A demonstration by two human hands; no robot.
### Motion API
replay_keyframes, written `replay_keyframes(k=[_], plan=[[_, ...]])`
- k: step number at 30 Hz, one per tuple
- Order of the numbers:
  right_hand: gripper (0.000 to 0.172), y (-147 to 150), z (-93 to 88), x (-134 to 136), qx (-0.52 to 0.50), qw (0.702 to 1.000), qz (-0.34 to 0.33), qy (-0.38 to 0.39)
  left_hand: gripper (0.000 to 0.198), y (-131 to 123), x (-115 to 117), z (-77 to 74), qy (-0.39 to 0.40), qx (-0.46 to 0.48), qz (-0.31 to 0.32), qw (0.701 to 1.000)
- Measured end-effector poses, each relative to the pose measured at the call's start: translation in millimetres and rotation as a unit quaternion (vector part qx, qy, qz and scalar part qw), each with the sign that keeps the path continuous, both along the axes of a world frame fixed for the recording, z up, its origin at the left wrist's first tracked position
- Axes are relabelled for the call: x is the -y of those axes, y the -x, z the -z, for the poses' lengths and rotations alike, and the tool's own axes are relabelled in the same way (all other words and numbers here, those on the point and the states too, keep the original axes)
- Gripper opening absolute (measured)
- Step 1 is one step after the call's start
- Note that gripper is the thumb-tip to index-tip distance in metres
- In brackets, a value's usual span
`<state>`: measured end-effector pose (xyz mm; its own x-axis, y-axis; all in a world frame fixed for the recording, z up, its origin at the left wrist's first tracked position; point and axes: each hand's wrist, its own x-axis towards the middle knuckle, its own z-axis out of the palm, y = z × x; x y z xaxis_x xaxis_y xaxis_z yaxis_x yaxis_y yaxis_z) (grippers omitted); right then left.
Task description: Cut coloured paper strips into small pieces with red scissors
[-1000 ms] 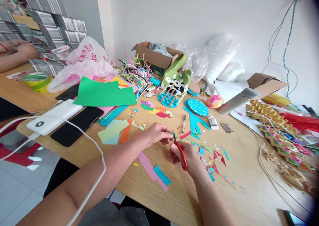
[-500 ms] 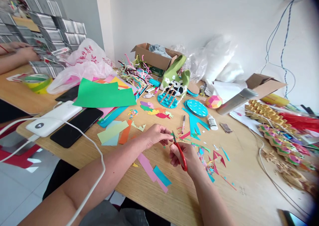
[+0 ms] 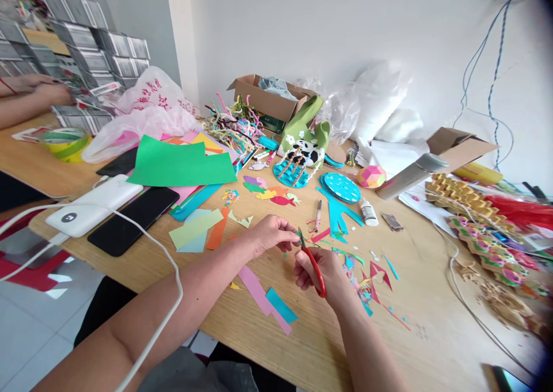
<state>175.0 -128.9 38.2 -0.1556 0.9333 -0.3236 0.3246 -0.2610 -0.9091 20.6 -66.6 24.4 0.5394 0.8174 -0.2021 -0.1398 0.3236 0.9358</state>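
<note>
Red-handled scissors [image 3: 318, 272] are in my right hand [image 3: 327, 270], its thumb and fingers closed on the handles. Their dark blades point up and away, beside the fingertips of my left hand [image 3: 274, 235]. That hand is closed in a pinch; a speck of green shows by the blade, but what it holds is too small to make out. Paper scraps [image 3: 375, 277] lie scattered right of the scissors. Below my hands are pink paper strips [image 3: 254, 288] and a blue strip [image 3: 281, 304]. Paper fish cut-outs [image 3: 272, 193] lie beyond my left hand.
A green sheet [image 3: 181, 163] covers coloured papers at left, near a power bank [image 3: 93, 205] and black phone [image 3: 133, 222]. A white cable [image 3: 173, 300] crosses above my left forearm. A glue bottle [image 3: 368, 213] and grey cylinder [image 3: 408, 178] stand right. Another person's hands [image 3: 43, 90] are far left.
Almost nothing differs. Both my hands and the scissors stay in nearly the same place. The other person's hands at far left have shifted slightly to the right.
</note>
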Motion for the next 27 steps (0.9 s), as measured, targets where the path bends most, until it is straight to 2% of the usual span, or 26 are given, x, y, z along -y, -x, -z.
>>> replay_keyframes(k=[27], plan=[[0.048, 2.3, -5.8, 0.8, 0.012, 1.000, 0.002, 0.006, 0.024, 0.5, -0.1, 1.9, -0.048, -0.008, -0.001, 0.999]])
